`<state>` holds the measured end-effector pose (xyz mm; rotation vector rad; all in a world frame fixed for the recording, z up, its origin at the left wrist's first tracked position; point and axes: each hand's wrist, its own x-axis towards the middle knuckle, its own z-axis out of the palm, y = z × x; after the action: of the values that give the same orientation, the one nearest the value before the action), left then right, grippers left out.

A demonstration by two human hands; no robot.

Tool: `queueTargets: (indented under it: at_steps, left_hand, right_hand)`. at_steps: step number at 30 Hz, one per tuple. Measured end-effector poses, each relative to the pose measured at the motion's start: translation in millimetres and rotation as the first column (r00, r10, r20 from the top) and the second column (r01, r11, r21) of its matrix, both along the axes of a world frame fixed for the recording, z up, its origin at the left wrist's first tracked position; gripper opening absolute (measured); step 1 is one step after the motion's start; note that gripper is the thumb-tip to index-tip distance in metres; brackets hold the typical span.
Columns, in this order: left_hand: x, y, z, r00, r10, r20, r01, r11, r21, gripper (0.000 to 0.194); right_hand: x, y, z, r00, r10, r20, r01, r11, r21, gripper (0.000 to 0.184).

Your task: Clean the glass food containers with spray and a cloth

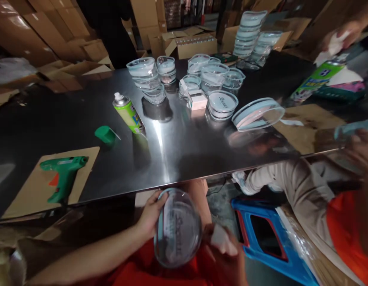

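Over my lap I hold a round clear cosmetic bag (184, 228) with light-blue trim and dark lettering on its face. My left hand (150, 216) is closed on its blue edge, at the upper left. To the right of the bag, close to its side, is my right hand (231, 258), blurred by motion. It is closed on a crumpled white tissue (224, 240); whether the tissue touches the bag I cannot tell. On the metal table (172, 159) beyond lie more such bags, one nearby showing its printed lid (222, 101).
A green spray can (129, 114), its green cap (105, 134) and a glue gun (63, 174) on cardboard stand left. Stacked bags (146, 79) and a small white box (197, 100) sit mid-table. At right, a co-worker's hand (349, 33) holds tissue near another can (318, 79); below is a blue stool (246, 206).
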<state>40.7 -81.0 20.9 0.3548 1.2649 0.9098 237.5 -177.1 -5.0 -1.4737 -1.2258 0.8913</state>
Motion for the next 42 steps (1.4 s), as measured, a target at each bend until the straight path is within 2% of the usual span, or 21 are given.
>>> queueTargets:
  at_steps: [2, 3, 5, 6, 8, 9, 11, 13, 15, 18, 20, 25, 27, 31, 34, 35, 36, 38, 39, 40, 42]
  left_hand:
    - [16, 8, 15.8, 0.993, 0.049, 0.110, -0.045, 0.998, -0.039, 0.039]
    - [21, 12, 23.3, 0.989, 0.020, 0.145, -0.010, 0.998, -0.066, 0.037]
    - [23, 17, 36.5, 0.973, -0.157, 0.169, 0.176, 0.979, -0.104, 0.031]
    - [20, 19, 42.7, 0.951, -0.280, 0.129, 0.291, 0.954, -0.077, 0.029]
    - [9, 27, 57.5, 0.891, -0.438, -0.120, 0.451, 0.884, 0.123, 0.027]
    - [3, 32, 67.2, 0.851, -0.433, -0.295, 0.510, 0.815, 0.274, 0.031]
    - [-4, 45, 92.1, 0.755, -0.329, -0.567, 0.639, 0.564, 0.523, 0.061]
    - [-4, 59, 120.4, 0.619, -0.363, -0.696, 0.785, 0.265, 0.560, 0.086]
    - [3, 72, 143.7, 0.483, -0.415, -0.771, 0.857, 0.043, 0.514, 0.090]
    - [12, 87, 156.1, 0.255, -0.419, -0.872, 0.916, -0.185, 0.357, 0.064]
    - [14, 92, 149.8, 0.202, -0.390, -0.898, 0.922, -0.233, 0.309, 0.059]
    - [7, 91, 124.5, 0.293, -0.326, -0.899, 0.929, -0.123, 0.348, 0.065]
    - [0, 90, 121.4, 0.294, -0.316, -0.902, 0.938, -0.084, 0.335, 0.064]
    - [-16, 90, 122.4, 0.338, -0.322, -0.884, 0.939, 0.049, 0.341, 0.064]
    - [-26, 93, 120.0, 0.428, -0.417, -0.802, 0.902, 0.140, 0.408, 0.064]
    - [-29, 95, 118.6, 0.503, -0.461, -0.731, 0.862, 0.205, 0.464, 0.064]
    - [-31, 98, 117.3, 0.608, -0.491, -0.624, 0.791, 0.302, 0.532, 0.065]
    - [-35, 103, 117.5, 0.847, -0.432, -0.310, 0.523, 0.570, 0.634, 0.066]
    - [-36, 106, 119.7, 0.926, -0.353, -0.133, 0.355, 0.697, 0.623, 0.064]
    - [-38, 108, 123.4, 0.964, -0.265, 0.030, 0.201, 0.796, 0.571, 0.060]
    - [-39, 112, 134.7, 0.952, -0.142, 0.272, 0.011, 0.901, 0.433, 0.048]
  right_hand:
    - [14, 24, 20.5, 0.997, -0.077, 0.015, 0.075, 0.989, 0.126, 0.018]
    - [23, 37, 34.1, 0.992, -0.122, 0.023, 0.116, 0.975, 0.189, 0.016]
    - [39, 63, 64.6, 0.986, -0.165, 0.031, 0.150, 0.949, 0.277, 0.015]
    - [45, 73, 79.9, 0.990, -0.138, 0.041, 0.119, 0.945, 0.303, 0.014]
    - [53, 88, 106.5, 0.998, 0.006, 0.056, -0.023, 0.947, 0.319, 0.012]
    - [53, 94, 116.8, 0.994, 0.095, 0.062, -0.109, 0.943, 0.314, 0.012]
    - [48, 102, 131.3, 0.965, 0.252, 0.066, -0.260, 0.919, 0.297, 0.010]
    - [38, 109, 139.8, 0.937, 0.341, 0.080, -0.348, 0.884, 0.312, 0.012]
    - [27, 115, 144.9, 0.919, 0.379, 0.109, -0.392, 0.854, 0.341, 0.015]
    - [18, 121, 149.0, 0.898, 0.422, 0.122, -0.437, 0.831, 0.344, 0.019]
    - [15, 123, 149.3, 0.879, 0.459, 0.131, -0.475, 0.812, 0.339, 0.020]
    - [15, 126, 144.9, 0.834, 0.436, 0.337, -0.543, 0.756, 0.365, 0.013]
    - [16, 124, 143.6, 0.795, 0.456, 0.399, -0.595, 0.715, 0.367, 0.015]
    - [16, 116, 143.2, 0.725, 0.496, 0.478, -0.675, 0.650, 0.350, 0.018]
    - [15, 115, 144.4, 0.782, 0.480, 0.398, -0.617, 0.684, 0.389, 0.017]
    - [15, 116, 144.8, 0.836, 0.450, 0.314, -0.547, 0.728, 0.414, 0.012]
    - [16, 117, 144.9, 0.893, 0.400, 0.206, -0.449, 0.781, 0.434, 0.007]
    - [19, 121, 142.5, 0.975, 0.221, -0.026, -0.188, 0.881, 0.434, 0.019]
    - [21, 123, 139.4, 0.986, 0.114, -0.119, -0.055, 0.909, 0.414, 0.026]
    - [23, 125, 134.7, 0.982, 0.015, -0.188, 0.059, 0.923, 0.380, 0.030]
    - [26, 127, 120.6, 0.959, -0.118, -0.257, 0.191, 0.940, 0.283, 0.038]
